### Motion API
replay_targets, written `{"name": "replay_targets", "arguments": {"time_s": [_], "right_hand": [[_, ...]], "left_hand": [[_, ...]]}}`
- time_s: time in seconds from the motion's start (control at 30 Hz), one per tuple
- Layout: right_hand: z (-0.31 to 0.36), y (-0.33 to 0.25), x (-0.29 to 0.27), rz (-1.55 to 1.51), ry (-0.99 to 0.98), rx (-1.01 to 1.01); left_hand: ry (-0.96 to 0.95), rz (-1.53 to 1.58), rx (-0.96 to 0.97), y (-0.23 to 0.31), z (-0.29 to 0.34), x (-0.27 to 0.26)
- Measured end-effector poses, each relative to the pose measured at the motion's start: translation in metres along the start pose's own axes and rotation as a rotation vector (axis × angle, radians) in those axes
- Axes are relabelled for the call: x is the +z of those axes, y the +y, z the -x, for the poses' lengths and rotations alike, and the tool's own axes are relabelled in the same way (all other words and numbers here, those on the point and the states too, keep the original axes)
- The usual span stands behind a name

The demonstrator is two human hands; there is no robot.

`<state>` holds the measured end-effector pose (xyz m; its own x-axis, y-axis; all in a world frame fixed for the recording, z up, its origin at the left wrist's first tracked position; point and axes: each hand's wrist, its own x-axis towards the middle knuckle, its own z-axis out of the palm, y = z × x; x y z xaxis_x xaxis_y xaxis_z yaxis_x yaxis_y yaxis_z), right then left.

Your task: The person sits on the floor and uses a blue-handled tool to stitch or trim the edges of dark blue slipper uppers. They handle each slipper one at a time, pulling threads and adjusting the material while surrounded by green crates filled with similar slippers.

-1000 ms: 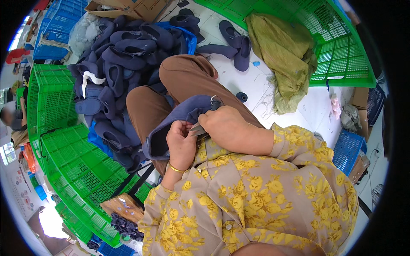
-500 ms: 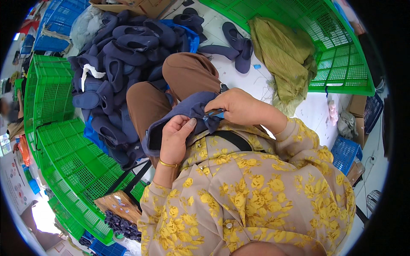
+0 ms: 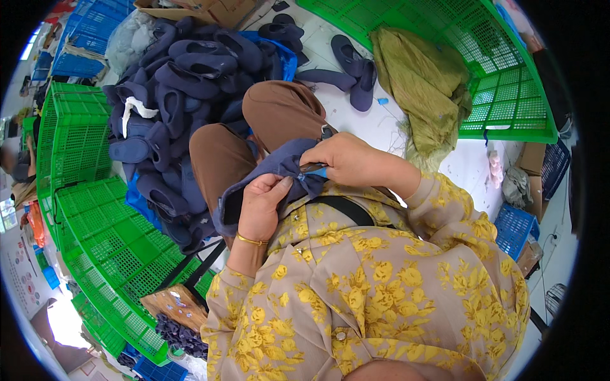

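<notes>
A navy cloth shoe (image 3: 274, 166) rests across my lap, its opening toward the left. My left hand (image 3: 259, 206) pinches the shoe's edge between thumb and fingers. On the other side, my right hand (image 3: 349, 159) is closed around a small dark tool with a blue part (image 3: 314, 169), which looks like thread snips. The tool's tip touches the shoe's fabric close to my left thumb. Whether its blades are apart is too small to make out.
A large heap of navy shoes (image 3: 184, 76) lies beyond my knees at left, with several more shoes (image 3: 361, 82) on the white floor. Green crates (image 3: 95, 235) stand at left, another green crate (image 3: 508, 95) at far right. Olive cloth (image 3: 419, 82) drapes beside it.
My right hand and the tool have shifted slightly left along the shoe, and the tool has turned a little. My left hand keeps its hold on the shoe.
</notes>
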<state>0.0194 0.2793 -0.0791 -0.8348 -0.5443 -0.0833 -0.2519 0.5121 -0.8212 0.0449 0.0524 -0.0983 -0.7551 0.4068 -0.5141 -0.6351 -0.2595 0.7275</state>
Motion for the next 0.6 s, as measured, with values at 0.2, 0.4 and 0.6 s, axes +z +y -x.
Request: {"name": "replay_targets", "arguments": {"time_s": [0.2, 0.4, 0.6], "right_hand": [[-0.001, -0.027, 0.010, 0.166, 0.130, 0.112], [-0.001, -0.047, 0.017, 0.247, 0.123, 0.238], [-0.006, -0.025, 0.044, 0.125, 0.270, 0.049]], "left_hand": [[0.146, -0.286, -0.006, 0.001, 0.004, -0.003], [0.145, -0.642, 0.053, 0.001, 0.001, -0.008], [0.146, -0.353, -0.023, -0.001, -0.004, -0.007]]}}
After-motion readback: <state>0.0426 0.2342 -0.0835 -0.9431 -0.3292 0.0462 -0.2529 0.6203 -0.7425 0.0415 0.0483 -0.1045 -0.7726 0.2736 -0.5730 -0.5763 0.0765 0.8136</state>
